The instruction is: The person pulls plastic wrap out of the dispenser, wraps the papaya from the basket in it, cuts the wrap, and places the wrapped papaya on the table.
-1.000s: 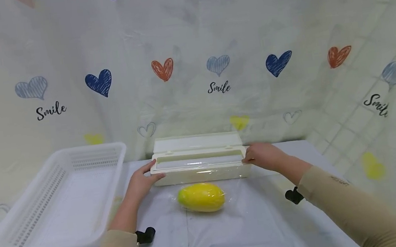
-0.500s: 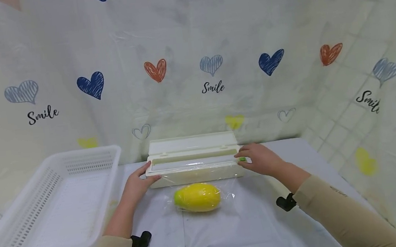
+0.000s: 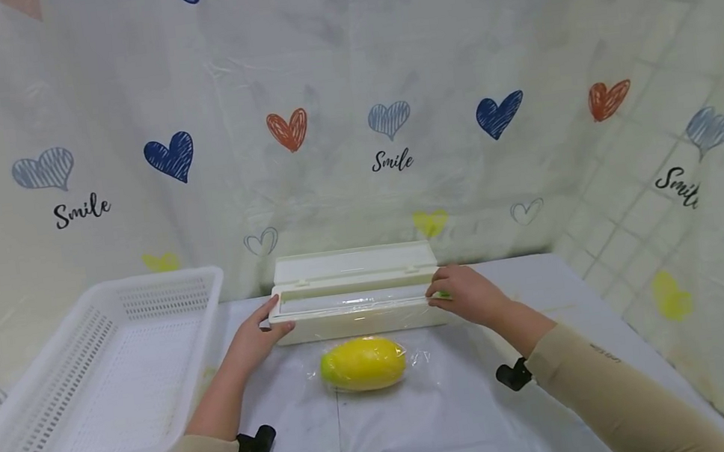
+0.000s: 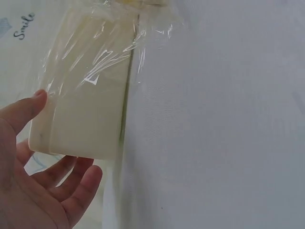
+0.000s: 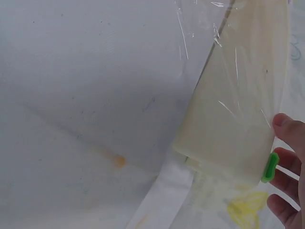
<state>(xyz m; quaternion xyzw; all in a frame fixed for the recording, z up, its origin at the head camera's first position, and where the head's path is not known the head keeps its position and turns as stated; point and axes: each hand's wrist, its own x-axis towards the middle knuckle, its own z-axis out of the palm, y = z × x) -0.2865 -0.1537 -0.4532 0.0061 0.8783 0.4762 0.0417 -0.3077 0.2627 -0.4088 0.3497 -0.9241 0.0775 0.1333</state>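
A cream cling film dispenser [image 3: 347, 326] lies lengthwise at the back of the table, its lid [image 3: 353, 262] raised. Clear film [image 5: 233, 90] comes out over its front face. My left hand [image 3: 253, 345] grips the dispenser's left end, thumb at the front edge and other fingers around the end. At the right end, my right hand [image 3: 468, 294] has its thumb on the front edge and fingers around a small green slide cutter [image 5: 269, 168]. In front lies a yellow, papaya-like fruit [image 3: 365, 365] with a greenish tip, under the clear film.
A white plastic basket [image 3: 211, 350] with slotted walls stands to the left, close to my left forearm. Behind the dispenser hangs a curtain [image 3: 339, 206] printed with hearts. White cloth [image 3: 415, 438] covers the table.
My right hand has shifted from the dispenser's right end slightly inward, and the green cutter now shows between its fingers. My left hand stays on the left end. The head view has moved slightly.
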